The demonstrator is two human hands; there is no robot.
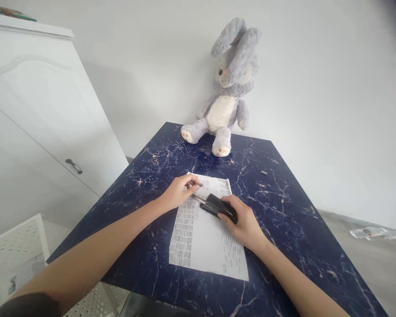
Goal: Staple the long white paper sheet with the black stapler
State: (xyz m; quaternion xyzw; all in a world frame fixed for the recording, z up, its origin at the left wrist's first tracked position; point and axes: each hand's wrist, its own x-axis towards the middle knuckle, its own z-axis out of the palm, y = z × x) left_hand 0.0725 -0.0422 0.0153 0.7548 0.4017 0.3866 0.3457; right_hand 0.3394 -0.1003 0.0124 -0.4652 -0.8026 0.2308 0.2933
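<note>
A black stapler (219, 207) is held in my right hand (242, 220), its fingers wrapped round the rear part. From the stapler's front end a thin metal rod (198, 199) sticks out toward my left hand (181, 191). That hand pinches a small dark piece (201, 185), which looks like a short strip of staples, between thumb and fingertips just above the rod. Beneath both hands lies a white sheet of paper (207, 251) with grey brick-like shading and short pencil marks.
The blue marble-patterned table (141, 259) bears a grey plush rabbit (222, 112) at its back edge. A small grey strip (264, 173) lies right of the paper. A white cabinet (46, 110) and a perforated white rack (16, 251) stand left; a plastic packet (376, 232) lies on the floor.
</note>
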